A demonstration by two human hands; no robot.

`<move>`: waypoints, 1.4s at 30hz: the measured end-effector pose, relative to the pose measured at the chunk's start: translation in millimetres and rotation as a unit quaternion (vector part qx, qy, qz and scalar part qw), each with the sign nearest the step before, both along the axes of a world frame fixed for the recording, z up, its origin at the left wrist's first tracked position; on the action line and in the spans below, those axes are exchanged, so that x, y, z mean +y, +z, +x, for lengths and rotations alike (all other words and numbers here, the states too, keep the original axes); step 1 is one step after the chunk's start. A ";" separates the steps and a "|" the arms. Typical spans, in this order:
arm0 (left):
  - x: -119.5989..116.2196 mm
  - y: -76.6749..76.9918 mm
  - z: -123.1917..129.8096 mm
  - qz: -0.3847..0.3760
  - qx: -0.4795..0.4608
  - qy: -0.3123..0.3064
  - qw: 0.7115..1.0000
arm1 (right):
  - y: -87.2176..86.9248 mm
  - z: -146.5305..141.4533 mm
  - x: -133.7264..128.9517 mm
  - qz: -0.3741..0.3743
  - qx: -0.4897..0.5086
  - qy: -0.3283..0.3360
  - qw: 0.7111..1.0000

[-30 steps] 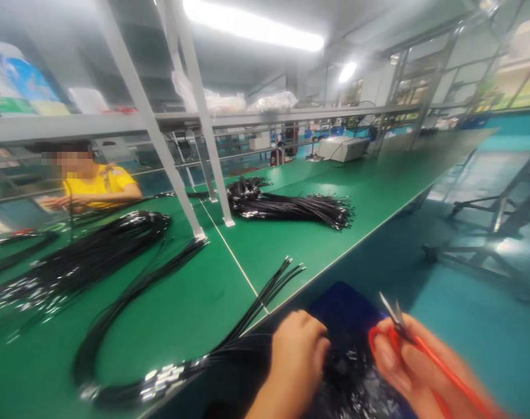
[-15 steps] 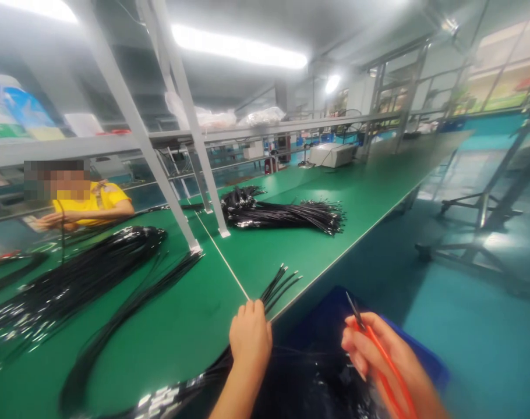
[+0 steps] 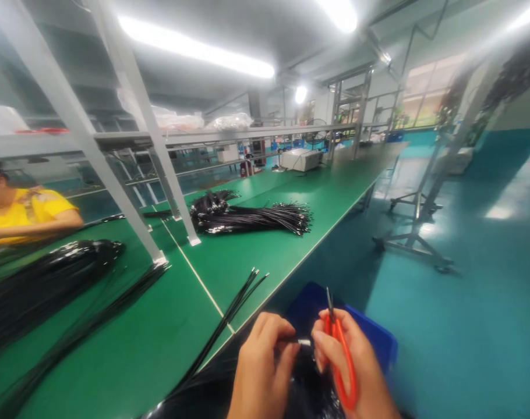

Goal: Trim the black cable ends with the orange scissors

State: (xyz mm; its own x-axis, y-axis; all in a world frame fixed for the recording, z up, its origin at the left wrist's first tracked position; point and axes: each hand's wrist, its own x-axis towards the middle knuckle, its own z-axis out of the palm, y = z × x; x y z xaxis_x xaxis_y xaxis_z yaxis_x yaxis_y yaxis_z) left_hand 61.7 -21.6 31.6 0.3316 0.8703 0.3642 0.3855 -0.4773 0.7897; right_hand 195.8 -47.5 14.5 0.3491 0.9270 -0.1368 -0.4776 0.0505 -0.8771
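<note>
Scissors (image 3: 344,349) with red handles sit in my right hand (image 3: 363,366), fingers curled around them and blades pointing up; I cannot tell whether the blades are parted. My left hand (image 3: 262,361) pinches a thin black cable (image 3: 292,339) between thumb and fingers, its pale end (image 3: 304,343) poking out toward my right fingertips. Whether those fingertips touch it, I cannot tell. Both hands are just past the near edge of the green table (image 3: 160,337), above a blue bin (image 3: 376,337) and some glossy black material (image 3: 308,384) too blurred to name.

As far as I can judge, I am partway through: one cable end is singled out between my hands, and I see no cut being made on it. A few loose cables (image 3: 234,305) lie beside my left hand across the table edge, tips apart from one another; I cannot tell whether they are finished or waiting. Farther along the table, a thick cable bundle (image 3: 260,220) lies gathered, well apart from my hands, while a long strand of cables (image 3: 110,311) and a big looped bundle (image 3: 50,285) lie to the left. Nothing shows which of these are done.
</note>
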 end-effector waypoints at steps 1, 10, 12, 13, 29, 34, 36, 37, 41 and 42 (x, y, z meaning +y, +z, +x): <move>-2.3 -1.0 -0.6 0.012 -0.015 -0.013 1.000 | -1.0 -3.0 -2.1 0.003 0.001 -0.007 1.000; -0.7 -12.2 -8.7 -0.141 -0.072 0.040 0.987 | 14.7 -21.4 -10.1 -0.001 0.007 -0.038 0.999; -1.7 -11.0 -8.5 -0.173 -0.084 0.041 0.980 | 18.1 -24.1 -8.9 -0.007 0.006 -0.050 0.999; -2.2 -10.2 -8.2 -0.190 -0.094 0.036 0.977 | 19.2 -25.2 -8.0 -0.009 0.008 -0.053 0.999; -3.5 -19.3 -13.6 -0.324 -0.247 -0.068 0.911 | 15.4 -31.8 -4.2 0.013 0.016 -0.032 0.999; -5.5 -16.8 -11.3 -0.337 -0.322 -0.051 0.883 | 13.9 -32.6 -3.3 0.019 0.017 -0.010 1.000; -5.7 -16.7 -9.7 -0.345 -0.353 -0.038 0.869 | 10.2 -30.8 -0.9 0.019 0.025 0.004 0.999; -5.7 -16.9 -9.0 -0.346 -0.363 -0.033 0.865 | 8.0 -29.7 0.5 0.016 0.031 0.010 0.999; -5.6 -17.5 -7.3 -0.332 -0.350 -0.011 0.876 | 0.8 -26.8 5.1 0.012 0.037 0.013 0.999; -5.7 -17.4 -7.1 -0.327 -0.345 -0.005 0.880 | -0.1 -26.6 5.6 0.015 0.037 0.011 0.999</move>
